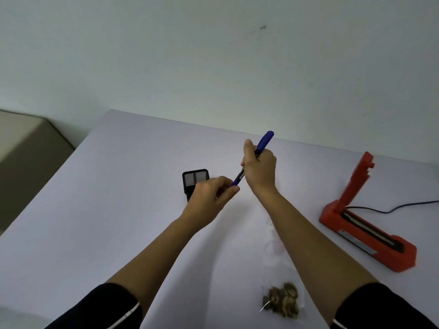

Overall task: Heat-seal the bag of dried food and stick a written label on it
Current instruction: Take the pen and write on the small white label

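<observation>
Pale surface (pixel 95 233) beneath a bare wall, a blue pen (pixel 264 140) held up over it.

At the right of the frame a red heat sealer (pixel 363 231) stands with its arm lifted. Mid-frame, the right hand (pixel 260 170) is curled round the pen's barrel. Just lower left of it, the left hand (pixel 209 195) pinches the pen's lower end between thumb and fingertips. The clear bag of dried food (pixel 282 300) lies flat at lower centre-right, well apart from the sealer. A black mesh holder (pixel 195 178) sits behind the left hand.
</observation>
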A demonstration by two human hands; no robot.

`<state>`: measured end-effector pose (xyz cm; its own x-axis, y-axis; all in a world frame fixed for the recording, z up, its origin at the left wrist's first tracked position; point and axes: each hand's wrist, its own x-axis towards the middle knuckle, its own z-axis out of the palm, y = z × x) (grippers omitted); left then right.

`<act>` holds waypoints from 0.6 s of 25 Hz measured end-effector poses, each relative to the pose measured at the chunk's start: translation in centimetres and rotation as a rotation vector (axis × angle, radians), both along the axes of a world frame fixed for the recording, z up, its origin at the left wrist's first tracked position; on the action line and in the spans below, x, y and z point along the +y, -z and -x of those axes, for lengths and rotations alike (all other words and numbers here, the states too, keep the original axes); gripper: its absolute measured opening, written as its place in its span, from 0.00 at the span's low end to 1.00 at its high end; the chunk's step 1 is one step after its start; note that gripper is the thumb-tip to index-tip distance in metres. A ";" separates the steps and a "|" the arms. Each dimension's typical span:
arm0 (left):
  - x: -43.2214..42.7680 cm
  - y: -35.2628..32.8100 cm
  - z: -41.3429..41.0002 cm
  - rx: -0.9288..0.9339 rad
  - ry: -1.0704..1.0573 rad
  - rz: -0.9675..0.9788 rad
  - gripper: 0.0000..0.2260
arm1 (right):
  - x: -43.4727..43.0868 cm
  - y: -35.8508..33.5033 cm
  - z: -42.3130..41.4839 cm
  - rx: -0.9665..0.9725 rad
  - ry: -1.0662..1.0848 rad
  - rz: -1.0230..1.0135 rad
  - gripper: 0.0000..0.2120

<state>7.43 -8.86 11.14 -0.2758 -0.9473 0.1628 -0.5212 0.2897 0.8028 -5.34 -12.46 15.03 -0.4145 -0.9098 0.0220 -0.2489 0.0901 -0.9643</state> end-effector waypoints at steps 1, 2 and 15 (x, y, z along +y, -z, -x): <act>0.2 0.1 0.3 0.002 0.016 0.018 0.09 | 0.1 -0.2 0.0 -0.009 0.016 0.008 0.23; 0.5 0.0 0.5 0.018 0.024 0.026 0.09 | 0.2 -0.3 -0.1 -0.022 0.027 0.014 0.23; 3.4 1.8 -2.9 0.275 0.151 -0.438 0.14 | 2.6 4.0 -3.1 -0.224 0.030 -0.172 0.23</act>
<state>10.34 -5.50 9.33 -0.4172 -0.8957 -0.1537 -0.2536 -0.0476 0.9661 -2.19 -9.85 11.05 -0.4181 -0.8796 -0.2271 -0.0259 0.2614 -0.9649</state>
